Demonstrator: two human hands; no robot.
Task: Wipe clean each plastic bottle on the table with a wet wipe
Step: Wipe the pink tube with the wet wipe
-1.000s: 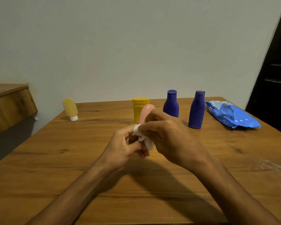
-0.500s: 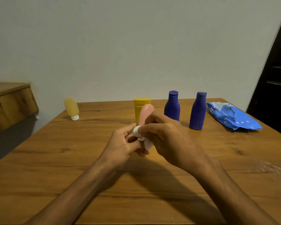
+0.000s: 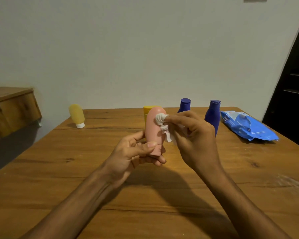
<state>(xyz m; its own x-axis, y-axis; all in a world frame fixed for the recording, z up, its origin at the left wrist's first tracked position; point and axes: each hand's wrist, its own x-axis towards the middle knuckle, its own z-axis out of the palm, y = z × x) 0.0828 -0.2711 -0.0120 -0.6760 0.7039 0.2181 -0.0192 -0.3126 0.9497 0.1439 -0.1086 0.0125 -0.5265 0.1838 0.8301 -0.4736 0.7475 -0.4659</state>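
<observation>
Left hand (image 3: 133, 152) grips the likely light, slick pink plastic bottle (image 3: 153, 128) by its cap, right hand (image 3: 193, 140) pinching crumpled white wet wipe (image 3: 160, 118) against it.

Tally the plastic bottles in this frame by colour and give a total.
Pink: 1, the pink bottle gripped by the left hand, wiped with the wet wipe in the right hand.
Yellow: 2, the rounded yellow bottle at far left and the flat-topped yellow bottle behind the pink one.
Dark blue: 2, the left blue bottle and the right blue bottle.
Total: 5
</observation>
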